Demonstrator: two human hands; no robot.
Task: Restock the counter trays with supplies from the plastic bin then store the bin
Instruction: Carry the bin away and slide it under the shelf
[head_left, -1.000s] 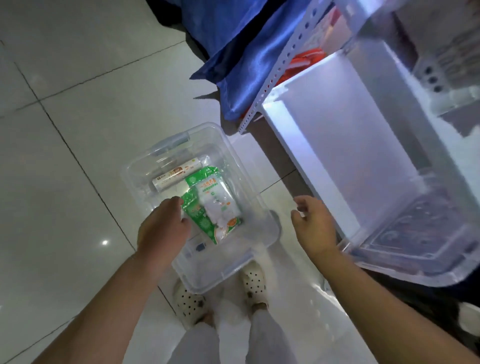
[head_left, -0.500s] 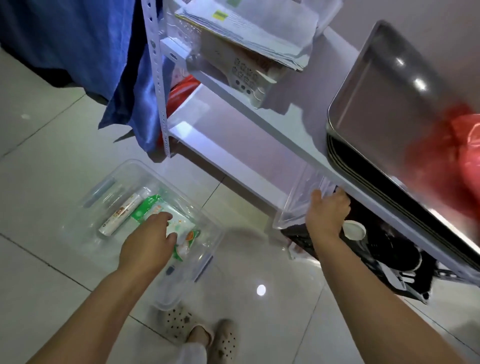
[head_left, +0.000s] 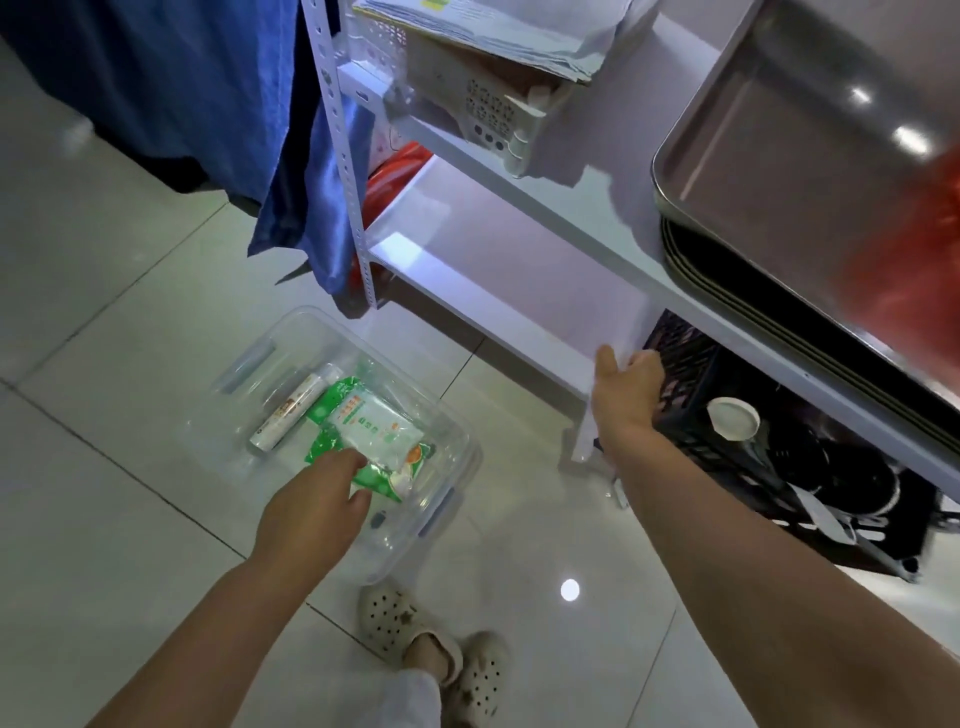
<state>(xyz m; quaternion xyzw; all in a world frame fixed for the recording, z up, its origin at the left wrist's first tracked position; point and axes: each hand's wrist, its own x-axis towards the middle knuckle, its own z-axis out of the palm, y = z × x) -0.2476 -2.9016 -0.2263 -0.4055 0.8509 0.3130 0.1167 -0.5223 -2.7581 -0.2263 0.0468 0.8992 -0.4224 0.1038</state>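
A clear plastic bin (head_left: 451, 441) sits open on the tiled floor by my feet. Inside lie green-and-white packets (head_left: 374, 426) and a long white roll (head_left: 291, 410). My left hand (head_left: 311, 514) hovers over the bin's near end, fingers apart, fingertips at the edge of the green packets. My right hand (head_left: 623, 400) reaches to the low shelf (head_left: 467, 249) of a white rack. Its fingers curl over the top edge of the clear lid (head_left: 582, 441), which stands upright against the shelf end.
Stacked metal trays (head_left: 779, 156) lie on the rack's upper level, with something red blurred at the right. A black crate (head_left: 691, 364) of dark items sits under them. A white basket (head_left: 493, 109) with papers and a hanging blue cloth (head_left: 208, 104) are at the rack's left.
The view swung from the bin up toward the rack. My right hand carried the clear lid to the low shelf end. My left hand slid further over the green packets.
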